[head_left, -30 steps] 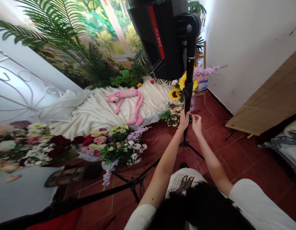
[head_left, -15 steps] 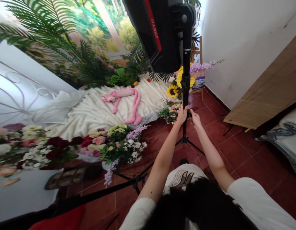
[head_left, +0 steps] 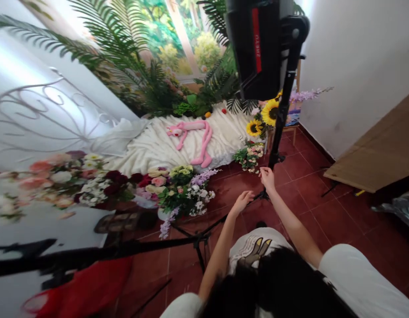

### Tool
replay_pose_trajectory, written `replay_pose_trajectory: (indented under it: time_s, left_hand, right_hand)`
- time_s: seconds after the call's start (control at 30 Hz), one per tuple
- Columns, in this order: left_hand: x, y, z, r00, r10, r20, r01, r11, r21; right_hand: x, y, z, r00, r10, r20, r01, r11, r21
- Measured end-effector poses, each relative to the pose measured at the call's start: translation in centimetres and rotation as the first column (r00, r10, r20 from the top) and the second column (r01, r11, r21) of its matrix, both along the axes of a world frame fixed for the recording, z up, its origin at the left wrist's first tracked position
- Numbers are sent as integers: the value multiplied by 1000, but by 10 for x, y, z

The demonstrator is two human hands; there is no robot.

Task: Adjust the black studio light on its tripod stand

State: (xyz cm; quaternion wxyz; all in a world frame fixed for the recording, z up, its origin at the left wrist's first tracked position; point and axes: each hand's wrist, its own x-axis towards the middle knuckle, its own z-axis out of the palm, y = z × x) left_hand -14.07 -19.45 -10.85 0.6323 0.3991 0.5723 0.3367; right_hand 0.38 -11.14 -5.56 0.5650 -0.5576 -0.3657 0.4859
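Note:
A black studio light (head_left: 257,48) with a red stripe sits on top of a black light stand (head_left: 278,132). My right hand (head_left: 268,179) is in front of the lower pole, its fingers loosely bent and apart; whether it touches the pole cannot be made out. Lower and to the left, my left hand (head_left: 243,203) hangs in the air, fingers stretched out and holding nothing. Past my hands, the stand's spread legs rest on the red tiled floor. Sunflowers (head_left: 269,112) show just behind the pole.
A pink plush toy (head_left: 204,137) lies on a cream fur blanket (head_left: 141,145). Artificial flowers (head_left: 178,190) line its near side. Another black stand (head_left: 125,251) crosses the lower left above red cloth (head_left: 91,287). A brown board (head_left: 373,150) leans at right.
My left hand has let go of the pole and dropped to the left. My right hand has shifted slightly lower. The whole view has swung left, so the scene sits further right.

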Motion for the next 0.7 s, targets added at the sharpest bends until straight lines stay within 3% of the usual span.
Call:
replay_pose_trajectory:
  time_s: [0.1, 0.17, 0.27, 0.33, 0.37, 0.43, 0.5, 0.53, 0.6, 0.7]
  left_hand:
    - [-51, -43, -26, 975, 185, -126, -195, 978, -69]
    - [-85, -68, -35, 933, 304, -190, -325, 941, -92]
    - [-137, -102, -38, 851, 470, -235, -502, 859, -99]
    - [-171, -123, -34, 760, 586, -281, -627, 775, -80]
    - [-187, -132, -30, 686, 652, -322, -699, 714, -46]
    - [-217, -148, -21, 378, 805, -458, -854, 494, 164]
    - [-241, -160, -10, 29, 873, -488, -876, 257, 407]
    - [-252, -164, -3, -59, 886, -459, -842, 203, 500]
    - [-269, -167, 10, -99, 926, -365, -775, 158, 612]
    - [-288, -161, 28, -48, 958, -284, -719, 164, 676]
  right_hand:
    - [-32, -12, -4, 978, 202, 45, -199, 979, -48]
    - [-52, -18, -4, 945, 321, 61, -317, 946, -64]
    - [-78, -28, -3, 892, 446, 77, -442, 895, -65]
    - [-94, -34, -2, 858, 507, 84, -502, 862, -71]
    - [-102, -37, -2, 842, 532, 88, -526, 847, -77]
    - [-118, -45, -3, 812, 577, 95, -570, 817, -89]
    - [-134, -53, -4, 779, 619, 101, -611, 786, -95]
    - [-142, -58, -5, 762, 639, 102, -632, 769, -100]
    - [-157, -67, -6, 726, 680, 102, -670, 733, -120]
    - [-178, -80, -6, 661, 743, 104, -729, 669, -148]
